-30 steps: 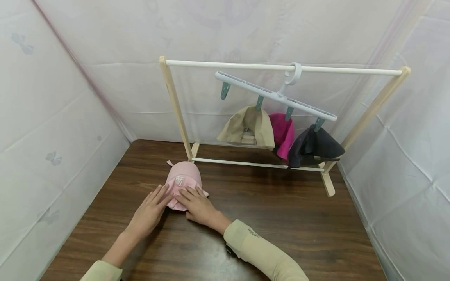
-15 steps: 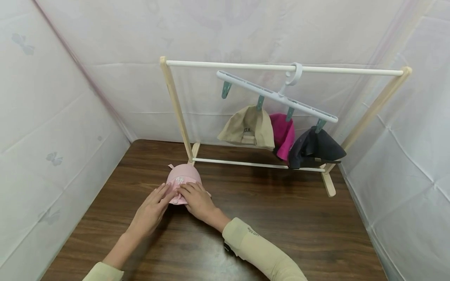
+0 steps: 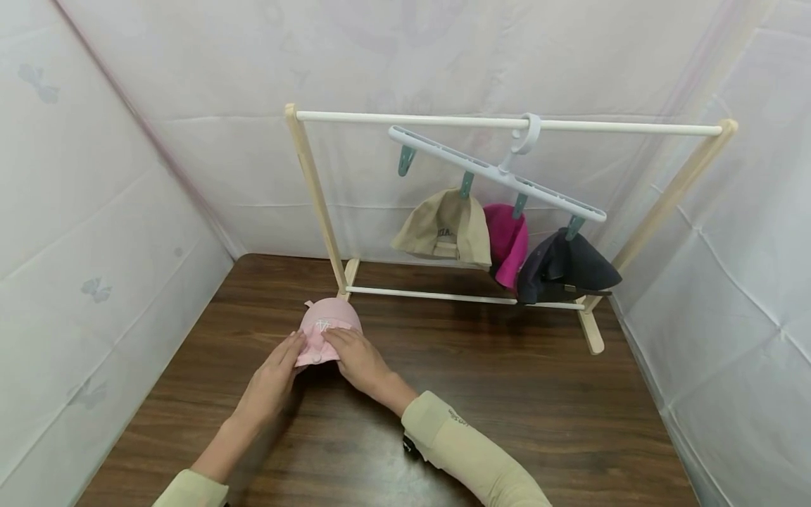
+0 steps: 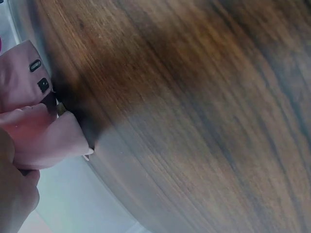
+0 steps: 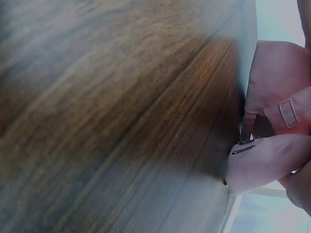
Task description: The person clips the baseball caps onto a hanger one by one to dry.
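Note:
A pink baseball cap (image 3: 329, 315) with a white letter logo stands low over the table at the left, its strap end poking out at the back. My left hand (image 3: 271, 380) grips its left side near the front edge. On the opposite side my right hand (image 3: 362, 362) holds it, fingers over the front by the logo. In the left wrist view the cap (image 4: 48, 141) shows its underside and strap, with my left hand (image 4: 17, 194) at the frame's edge. The right wrist view shows the cap (image 5: 272, 160) folded beside my right hand (image 5: 300, 189).
Behind stands a wooden rack with a white rail (image 3: 405, 120). From it a tilted pale blue clip hanger (image 3: 494, 171) carries a beige hat (image 3: 443, 229), a magenta hat (image 3: 509, 243) and a dark hat (image 3: 564, 267). Its leftmost clip (image 3: 406, 160) holds nothing. White curtains enclose the brown table (image 3: 507, 415).
The cap's front edge has been drawn up and away from me, and the cap looks shorter. My right fingers have shifted up toward the logo; both hands now hold the sides.

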The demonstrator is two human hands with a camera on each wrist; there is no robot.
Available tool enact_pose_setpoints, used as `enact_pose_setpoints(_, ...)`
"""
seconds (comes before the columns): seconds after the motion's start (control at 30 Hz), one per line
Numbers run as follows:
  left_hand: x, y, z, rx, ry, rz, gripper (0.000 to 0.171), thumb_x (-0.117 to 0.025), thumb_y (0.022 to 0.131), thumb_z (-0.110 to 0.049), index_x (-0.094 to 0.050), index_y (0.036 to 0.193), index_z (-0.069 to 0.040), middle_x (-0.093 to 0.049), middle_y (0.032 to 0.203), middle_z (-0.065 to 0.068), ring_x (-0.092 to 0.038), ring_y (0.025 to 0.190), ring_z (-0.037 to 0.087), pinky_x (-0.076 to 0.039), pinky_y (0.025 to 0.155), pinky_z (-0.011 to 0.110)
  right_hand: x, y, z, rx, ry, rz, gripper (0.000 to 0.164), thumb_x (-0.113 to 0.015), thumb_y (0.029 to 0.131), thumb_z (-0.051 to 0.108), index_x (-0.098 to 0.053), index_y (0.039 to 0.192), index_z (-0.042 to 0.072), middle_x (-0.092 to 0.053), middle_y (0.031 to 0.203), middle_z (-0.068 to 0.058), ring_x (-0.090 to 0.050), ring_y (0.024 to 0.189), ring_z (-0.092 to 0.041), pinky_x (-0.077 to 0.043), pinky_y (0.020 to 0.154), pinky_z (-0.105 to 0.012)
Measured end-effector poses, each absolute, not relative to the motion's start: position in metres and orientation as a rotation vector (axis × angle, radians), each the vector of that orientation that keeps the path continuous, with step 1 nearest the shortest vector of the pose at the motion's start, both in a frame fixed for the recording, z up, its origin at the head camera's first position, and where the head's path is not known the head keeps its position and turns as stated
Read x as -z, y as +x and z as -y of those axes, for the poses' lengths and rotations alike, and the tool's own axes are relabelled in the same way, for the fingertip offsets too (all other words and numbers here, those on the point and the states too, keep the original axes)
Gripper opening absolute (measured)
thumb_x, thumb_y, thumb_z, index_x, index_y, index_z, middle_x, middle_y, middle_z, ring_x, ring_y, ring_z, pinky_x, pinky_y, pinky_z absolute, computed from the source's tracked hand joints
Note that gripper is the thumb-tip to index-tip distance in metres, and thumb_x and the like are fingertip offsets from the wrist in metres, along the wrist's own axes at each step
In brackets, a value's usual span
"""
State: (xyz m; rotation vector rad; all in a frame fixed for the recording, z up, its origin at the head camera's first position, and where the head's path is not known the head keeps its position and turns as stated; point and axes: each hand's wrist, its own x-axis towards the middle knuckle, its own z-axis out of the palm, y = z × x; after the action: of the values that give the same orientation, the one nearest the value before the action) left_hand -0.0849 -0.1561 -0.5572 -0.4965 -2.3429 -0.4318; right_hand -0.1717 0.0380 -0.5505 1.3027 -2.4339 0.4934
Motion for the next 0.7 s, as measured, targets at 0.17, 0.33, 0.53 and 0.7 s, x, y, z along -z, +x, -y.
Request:
enact_pose_setpoints(0.17, 0.56, -0.09, 0.156, 0.422, -0.478, 2.323, 0.05, -0.074, 0.082, 0.012, -0.061, 0.13, 0.009, -0.062, 0.131, 0.026, -0.064, 0.116, 0.043, -0.055, 0.087, 0.053, 0.55, -0.179, -0.039, -0.514, 1.303, 2.449, 0.046, -0.066, 0.09, 0.0, -0.063, 0.135, 0.009, -0.067, 0.134, -0.004, -0.06, 0.127, -0.013, -0.042, 0.113, -0.033)
enact_pose_setpoints(0.33, 0.558, -0.091, 0.154, 0.402, -0.457, 2.312, 0.03, -0.059, 0.102, -0.007, -0.061, 0.128, 0.008, -0.063, 0.129, 0.026, -0.065, 0.113, 0.042, -0.055, 0.086, 0.052, 0.547, -0.18, -0.041, -0.556, 1.307, 2.447, 0.045, -0.065, 0.091, -0.002, -0.064, 0.134, 0.008, -0.068, 0.132, -0.004, -0.061, 0.125, -0.013, -0.044, 0.11, -0.032)
enact_pose_setpoints(0.53, 0.551, -0.092, 0.151, 0.384, -0.46, 2.288, 0.038, -0.047, 0.109, -0.021, -0.06, 0.129, 0.008, -0.064, 0.128, 0.025, -0.067, 0.109, 0.042, -0.056, 0.083, 0.052, 0.541, -0.18, -0.044, -0.627, 1.277, 2.424, 0.041, -0.064, 0.093, -0.001, -0.064, 0.133, 0.01, -0.069, 0.129, -0.003, -0.065, 0.12, -0.015, -0.049, 0.103, -0.025)
enact_pose_setpoints(0.7, 0.542, -0.092, 0.149, 0.378, -0.431, 2.318, 0.052, -0.071, 0.081, 0.018, -0.059, 0.131, 0.008, -0.065, 0.127, 0.025, -0.067, 0.109, 0.042, -0.056, 0.084, 0.053, 0.538, -0.181, -0.046, -0.682, 1.25, 2.446, 0.04, -0.061, 0.096, 0.0, -0.063, 0.135, 0.01, -0.069, 0.13, -0.002, -0.065, 0.119, -0.016, -0.052, 0.099, -0.026)
